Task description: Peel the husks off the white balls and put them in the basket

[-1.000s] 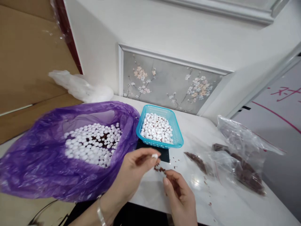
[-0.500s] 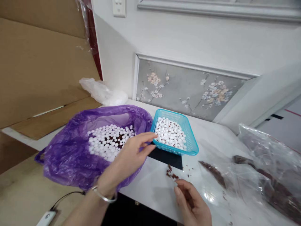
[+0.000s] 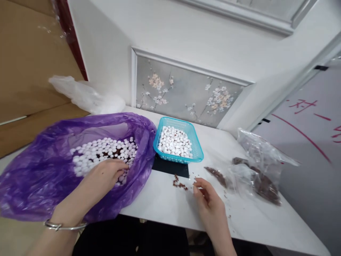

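Observation:
My left hand (image 3: 106, 175), with a silver bangle at the wrist, reaches into the purple plastic bag (image 3: 39, 153). Its fingers are bent together over small white balls (image 3: 89, 156), and whatever lies between the fingertips is hidden. Dark reddish-brown bits show among those balls. Over the white table, my right hand (image 3: 209, 201) has thumb and forefinger brought together; what they pinch is too small to name. Just left of that hand lie loose reddish-brown flakes (image 3: 179, 183). Behind them stands a blue plastic basket (image 3: 197, 151) holding more white balls (image 3: 174, 141).
A flat black piece (image 3: 170, 168) lies under the basket's front edge. Clear bags with brown contents (image 3: 266, 186) rest at the right, near a whiteboard (image 3: 306, 149) with red writing. White plastic bags (image 3: 87, 97) and cardboard (image 3: 34, 64) are at the left.
My left hand has gone from the blue basket's near rim leftward into the purple bag. The view has shifted right, showing more whiteboard. My right hand stays near the flakes, its fingers still together.

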{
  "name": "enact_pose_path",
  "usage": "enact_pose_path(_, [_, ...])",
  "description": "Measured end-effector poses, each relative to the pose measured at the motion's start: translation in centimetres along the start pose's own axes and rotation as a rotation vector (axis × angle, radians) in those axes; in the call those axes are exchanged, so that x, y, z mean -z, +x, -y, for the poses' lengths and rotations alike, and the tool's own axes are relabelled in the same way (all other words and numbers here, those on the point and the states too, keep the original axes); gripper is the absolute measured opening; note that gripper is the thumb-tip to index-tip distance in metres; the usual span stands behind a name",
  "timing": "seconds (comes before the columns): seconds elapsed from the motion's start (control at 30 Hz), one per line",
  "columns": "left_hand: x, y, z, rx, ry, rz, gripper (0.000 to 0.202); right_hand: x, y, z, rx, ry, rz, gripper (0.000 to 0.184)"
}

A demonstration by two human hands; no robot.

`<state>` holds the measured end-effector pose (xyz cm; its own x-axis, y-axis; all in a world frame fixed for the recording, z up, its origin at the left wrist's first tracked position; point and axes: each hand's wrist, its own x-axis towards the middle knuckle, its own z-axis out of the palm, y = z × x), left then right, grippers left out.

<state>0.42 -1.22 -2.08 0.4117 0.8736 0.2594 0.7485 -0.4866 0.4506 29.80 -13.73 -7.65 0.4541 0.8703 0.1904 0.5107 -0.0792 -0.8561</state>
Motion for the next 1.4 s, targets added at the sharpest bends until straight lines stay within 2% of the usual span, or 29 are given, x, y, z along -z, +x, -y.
enact_pose_path(0.1, [0.7, 0.1, -1.0, 0.014, -0.024, -0.100, 0.026, -0.4, 0.8, 0.0, 0.064, -0.183, 0.043, 0.019])
enact_pose_path(0.17, [0.8, -0.3, -2.6, 0.044, -0.176, -0.218, 0.024, -0.9, 1.0, 0.2, 0.081, -0.224, 0.052, 0.016])
enact_pose_path(0.23, [0.2, -1.1, -4.7, 0.092, -0.427, -0.267, 0.020, -1.3, 1.1, 0.4, 0.081, -0.245, 0.052, 0.014])
enact_pose_path(0.27, [-0.4, -1.6, -5.7, 0.126, -0.580, -0.239, 0.018, -1.4, 1.1, 0.5, 0.082, -0.256, 0.051, 0.015])
enact_pose_path(0.4, [-3.9, -3.1, -9.4, 0.309, -1.179, 0.102, 0.019, -1.7, 0.9, 0.4, 0.097, -0.287, 0.029, 0.018])
enact_pose_path(0.47, [-5.5, -3.3, -10.5, 0.415, -1.382, 0.183, 0.019, -1.6, 0.9, 0.3, 0.109, -0.291, 0.012, 0.017])
enact_pose_path(0.57, [-7.1, -2.8, -11.0, 0.507, -1.550, 0.232, 0.016, -1.6, 1.0, 0.3, 0.106, -0.307, -0.007, 0.018])
enact_pose_path(0.83, [-8.6, -1.3, -10.0, 0.537, -1.643, 0.189, 0.011, -1.6, 1.2, 0.3, 0.074, -0.352, 0.055, 0.021])
enact_pose_path(1.0, [-8.4, -1.2, -10.1, 0.575, -1.653, 0.202, 0.012, -1.3, 1.3, 0.2, 0.070, -0.352, 0.055, 0.020])
enact_pose_path(1.23, [-8.1, -1.5, -10.0, 0.538, -1.630, 0.226, 0.012, -1.0, 0.9, 0.9, 0.139, -0.494, 0.172, 0.035])
enact_pose_path(1.4, [-8.1, -1.6, -10.0, 0.504, -1.617, 0.246, 0.011, -0.7, 1.1, 0.3, 0.160, -0.315, 0.049, 0.030])
